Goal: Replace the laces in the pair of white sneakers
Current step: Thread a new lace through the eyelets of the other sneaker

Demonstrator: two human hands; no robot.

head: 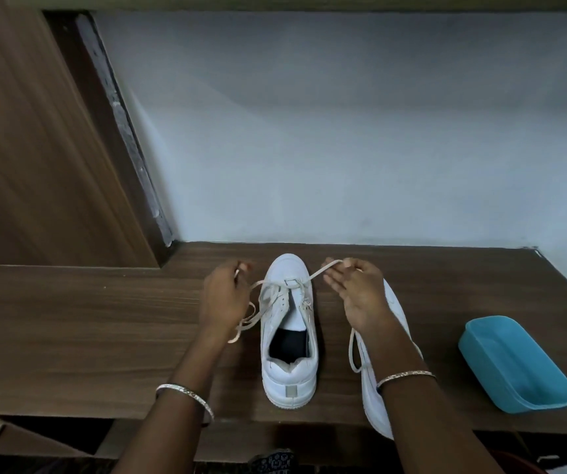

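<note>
On the wooden surface point(104, 319) the middle sneaker point(289, 336) stood toe away, its mate point(376, 408) just right. The left hand point(224, 295) and right hand point(357, 295) each pinched a lace point(316, 273) end; pulling both evenly would keep the ends matched, I judged.

Both forearms reach forward, apart — the left hand point(224, 295) and the right hand point(357, 295) each pinch the lace point(319, 271), backs upward

- White sneaker point(289, 374), upright, toe pointing away, between left hand point(224, 297) and right hand point(357, 297).
- Cream lace point(319, 270) through its front eyelets, one end pinched by each hand.
- Second sneaker point(371, 408), on its side, under the right forearm.
</note>
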